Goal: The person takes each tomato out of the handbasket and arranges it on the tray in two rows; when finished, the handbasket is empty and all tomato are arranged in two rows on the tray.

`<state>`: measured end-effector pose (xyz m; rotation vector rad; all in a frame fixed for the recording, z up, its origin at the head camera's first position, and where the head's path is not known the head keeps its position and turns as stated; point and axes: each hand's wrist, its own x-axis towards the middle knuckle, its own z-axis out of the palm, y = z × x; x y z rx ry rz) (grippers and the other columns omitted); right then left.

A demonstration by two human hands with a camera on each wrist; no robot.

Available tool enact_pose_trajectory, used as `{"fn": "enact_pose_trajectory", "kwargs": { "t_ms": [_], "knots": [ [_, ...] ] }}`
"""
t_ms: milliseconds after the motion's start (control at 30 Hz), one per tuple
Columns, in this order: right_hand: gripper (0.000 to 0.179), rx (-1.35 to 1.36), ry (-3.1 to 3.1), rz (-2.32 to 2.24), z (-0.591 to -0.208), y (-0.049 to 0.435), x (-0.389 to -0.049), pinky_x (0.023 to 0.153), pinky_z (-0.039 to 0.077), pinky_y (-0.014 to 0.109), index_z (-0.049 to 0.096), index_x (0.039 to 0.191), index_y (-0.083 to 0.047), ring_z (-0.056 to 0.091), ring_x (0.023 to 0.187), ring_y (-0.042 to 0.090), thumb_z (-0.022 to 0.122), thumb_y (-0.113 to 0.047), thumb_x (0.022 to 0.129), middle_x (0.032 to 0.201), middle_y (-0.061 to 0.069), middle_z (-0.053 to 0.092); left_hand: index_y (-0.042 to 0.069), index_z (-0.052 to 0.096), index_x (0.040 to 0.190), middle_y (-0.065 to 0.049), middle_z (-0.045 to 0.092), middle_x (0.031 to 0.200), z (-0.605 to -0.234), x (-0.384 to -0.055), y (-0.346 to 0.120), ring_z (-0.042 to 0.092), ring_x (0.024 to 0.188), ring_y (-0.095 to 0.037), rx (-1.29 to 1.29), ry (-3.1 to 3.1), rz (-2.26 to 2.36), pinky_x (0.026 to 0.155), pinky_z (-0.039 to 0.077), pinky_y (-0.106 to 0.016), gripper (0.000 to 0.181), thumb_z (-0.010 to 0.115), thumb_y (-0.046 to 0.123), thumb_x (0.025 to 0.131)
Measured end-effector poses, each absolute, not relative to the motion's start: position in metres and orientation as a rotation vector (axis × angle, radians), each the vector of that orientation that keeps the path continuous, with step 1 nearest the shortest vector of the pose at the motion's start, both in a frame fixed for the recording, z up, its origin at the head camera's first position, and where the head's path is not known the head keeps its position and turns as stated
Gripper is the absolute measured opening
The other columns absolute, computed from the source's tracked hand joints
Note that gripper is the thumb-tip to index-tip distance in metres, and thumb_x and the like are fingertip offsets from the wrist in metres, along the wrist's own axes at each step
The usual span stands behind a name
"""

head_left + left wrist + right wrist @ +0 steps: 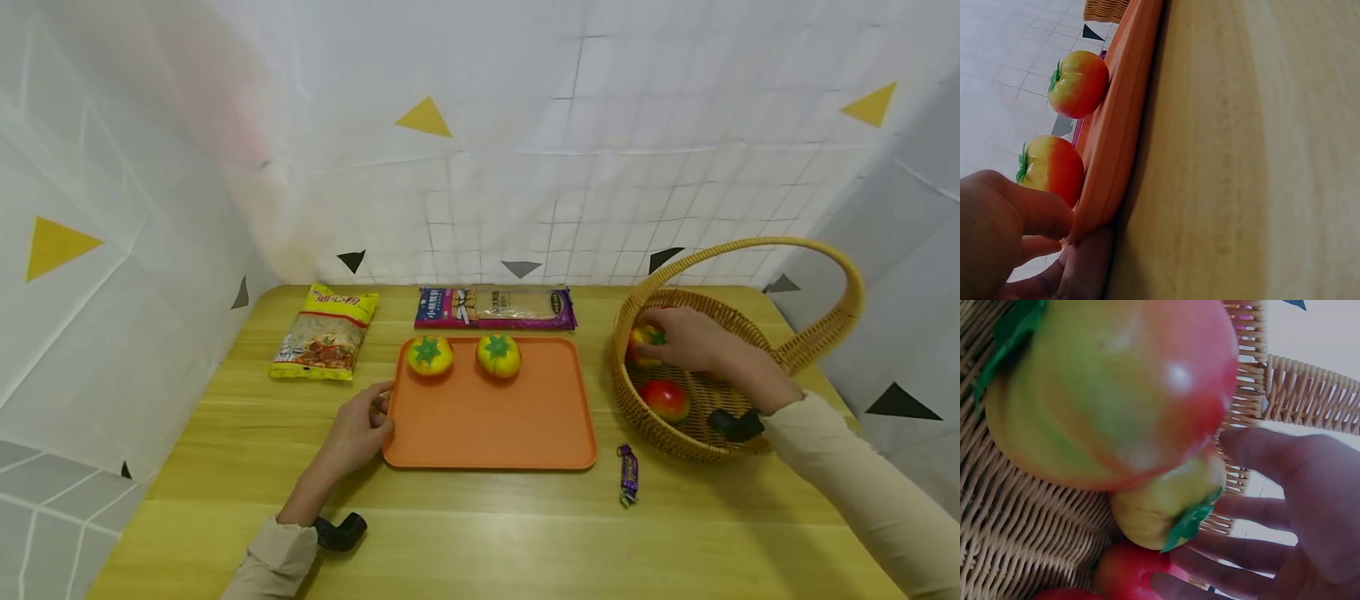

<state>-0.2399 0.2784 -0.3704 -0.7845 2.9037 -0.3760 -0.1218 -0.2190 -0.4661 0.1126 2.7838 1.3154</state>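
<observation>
My left hand point(358, 427) grips the left rim of an orange tray point(491, 429), fingers above and below the edge in the left wrist view. Two yellow-and-red toy tomatoes point(431, 357) with green leaves sit along the tray's far side. My right hand point(693, 337) is inside a wicker basket point(626, 398). Its spread fingers lie close around a toy tomato point(1166, 500) with a green leaf; whether they touch it is hard to tell. A larger-looking toy tomato point(1116, 394) fills the front of the right wrist view. A red fruit point(665, 401) lies in the basket.
A yellow food bag point(326, 333) lies left of the tray, and a long purple package point(495, 308) lies behind it. A purple-wrapped candy point(628, 475) is between tray and basket. The basket's tall handle point(825, 250) arches over its opening.
</observation>
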Motion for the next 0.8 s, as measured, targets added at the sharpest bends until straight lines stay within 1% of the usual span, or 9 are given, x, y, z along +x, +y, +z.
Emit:
{"fn": "enact_pose_trajectory", "kwargs": {
  "t_ms": [133, 200, 367, 533, 733, 800],
  "knots": [
    [0.038, -0.833, 2.917, -0.381, -0.375, 0.278, -0.241, 0.087, 0.048, 0.057, 0.069, 0.12, -0.001, 0.063, 0.103, 0.041, 0.076, -0.022, 0.089, 0.113, 0.018, 0.068, 0.004, 0.05, 0.144, -0.011, 0.061, 0.104, -0.466, -0.122, -0.219, 0.061, 0.079, -0.016, 0.109, 2.781, 1.318, 0.067, 0.052, -0.032, 0.059, 0.065, 0.001, 0.087],
    [0.038, -0.834, 2.926, -0.397, -0.377, 0.278, -0.241, 0.085, 0.049, 0.056, 0.07, 0.119, -0.001, 0.064, 0.101, 0.039, 0.077, -0.023, 0.088, 0.112, 0.017, 0.069, 0.004, 0.05, 0.144, -0.011, 0.061, 0.104, -0.467, -0.122, -0.219, 0.061, 0.079, -0.016, 0.109, 2.783, 1.316, 0.067, 0.052, -0.032, 0.059, 0.065, 0.001, 0.087],
    [0.044, -0.817, 2.941, -0.481, -0.383, 0.279, -0.242, 0.087, 0.047, 0.055, 0.071, 0.119, -0.005, 0.063, 0.103, 0.038, 0.083, -0.028, 0.083, 0.112, 0.014, 0.07, 0.004, 0.051, 0.144, -0.011, 0.06, 0.103, -0.466, -0.122, -0.219, 0.06, 0.079, -0.017, 0.107, 2.784, 1.323, 0.068, 0.052, -0.032, 0.059, 0.065, 0.0, 0.087],
    [0.052, -0.81, 2.939, -0.503, -0.387, 0.282, -0.244, 0.088, 0.047, 0.055, 0.07, 0.122, -0.004, 0.062, 0.105, 0.038, 0.085, -0.028, 0.079, 0.113, 0.016, 0.069, 0.003, 0.051, 0.144, -0.011, 0.061, 0.103, -0.465, -0.122, -0.219, 0.06, 0.078, -0.016, 0.104, 2.79, 1.324, 0.068, 0.052, -0.032, 0.059, 0.065, 0.001, 0.086],
    [0.051, -0.832, 2.93, -0.508, -0.389, 0.282, -0.244, 0.088, 0.047, 0.056, 0.071, 0.12, -0.003, 0.062, 0.105, 0.04, 0.086, -0.027, 0.077, 0.112, 0.016, 0.07, 0.003, 0.051, 0.144, -0.01, 0.061, 0.102, -0.465, -0.122, -0.219, 0.06, 0.078, -0.016, 0.109, 2.793, 1.327, 0.067, 0.051, -0.032, 0.059, 0.065, 0.001, 0.087],
    [0.051, -0.838, 2.94, -0.488, -0.389, 0.282, -0.243, 0.086, 0.048, 0.055, 0.071, 0.12, -0.002, 0.062, 0.103, 0.039, 0.086, -0.026, 0.077, 0.111, 0.017, 0.07, 0.003, 0.05, 0.144, -0.01, 0.061, 0.103, -0.465, -0.122, -0.219, 0.06, 0.079, -0.016, 0.115, 2.791, 1.323, 0.067, 0.051, -0.031, 0.059, 0.065, 0.001, 0.087]
  ]
}}
